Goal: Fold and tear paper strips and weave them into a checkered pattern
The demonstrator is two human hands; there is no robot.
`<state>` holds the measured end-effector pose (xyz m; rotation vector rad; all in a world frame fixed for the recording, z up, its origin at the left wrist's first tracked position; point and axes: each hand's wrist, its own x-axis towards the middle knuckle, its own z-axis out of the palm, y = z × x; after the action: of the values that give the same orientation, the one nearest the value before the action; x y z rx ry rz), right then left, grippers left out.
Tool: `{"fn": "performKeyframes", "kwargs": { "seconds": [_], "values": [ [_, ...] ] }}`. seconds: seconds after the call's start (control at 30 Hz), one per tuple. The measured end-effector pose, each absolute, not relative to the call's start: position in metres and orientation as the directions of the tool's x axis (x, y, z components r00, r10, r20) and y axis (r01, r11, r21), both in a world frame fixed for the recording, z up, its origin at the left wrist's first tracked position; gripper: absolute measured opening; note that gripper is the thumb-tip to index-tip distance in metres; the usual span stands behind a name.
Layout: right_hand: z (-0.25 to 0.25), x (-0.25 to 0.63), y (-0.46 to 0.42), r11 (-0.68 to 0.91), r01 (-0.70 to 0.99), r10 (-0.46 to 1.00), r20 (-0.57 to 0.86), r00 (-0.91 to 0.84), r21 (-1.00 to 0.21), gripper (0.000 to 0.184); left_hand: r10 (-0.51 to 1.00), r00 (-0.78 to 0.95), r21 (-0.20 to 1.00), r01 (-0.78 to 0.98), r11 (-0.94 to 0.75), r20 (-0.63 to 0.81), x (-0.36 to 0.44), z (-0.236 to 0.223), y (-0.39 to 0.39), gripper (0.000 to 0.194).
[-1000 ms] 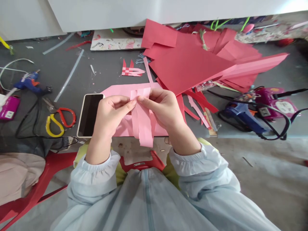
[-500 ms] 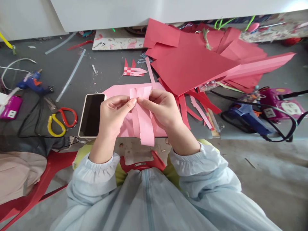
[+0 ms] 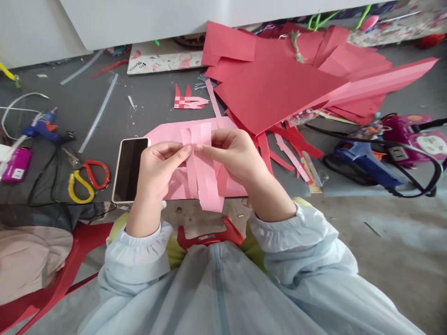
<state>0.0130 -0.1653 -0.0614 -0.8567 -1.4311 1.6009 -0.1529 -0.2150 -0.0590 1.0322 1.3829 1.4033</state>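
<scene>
Pink paper strips point(image 3: 206, 179) hang between my two hands over the front of the table, their lower ends reaching past its edge. My left hand point(image 3: 159, 165) pinches their left side between thumb and fingers. From the right, my right hand point(image 3: 233, 153) grips the strips with its thumb on top and its fingers behind. Beneath them lies a larger sheet of pink paper point(image 3: 164, 132). A small woven red and pink paper piece point(image 3: 188, 100) rests on the table beyond my hands. The phone point(image 3: 131, 170) is just left of my left hand.
Scissors point(image 3: 89, 179) and a blue glue gun point(image 3: 44, 125) lie at the left. Red paper sheets point(image 3: 275, 83) are piled at the back right. Red and pink strips point(image 3: 291, 153) lie below them. Another glue gun point(image 3: 365, 163) with a cable sits at the right, near the table edge.
My hands and the pink strips have shifted slightly left in view. More of the strips' face now shows between my hands. My grip stays closed, and the view has tilted a little.
</scene>
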Motion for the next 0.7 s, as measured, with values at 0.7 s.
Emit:
{"fn": "performKeyframes", "kwargs": {
  "seconds": [0.7],
  "values": [
    [-0.056, 0.011, -0.17, 0.009, -0.133, 0.927, 0.058, -0.371, -0.991, 0.033, 0.958, -0.287, 0.998, -0.068, -0.018, -0.002, -0.148, -0.057, -0.217, 0.028]
  ]
}}
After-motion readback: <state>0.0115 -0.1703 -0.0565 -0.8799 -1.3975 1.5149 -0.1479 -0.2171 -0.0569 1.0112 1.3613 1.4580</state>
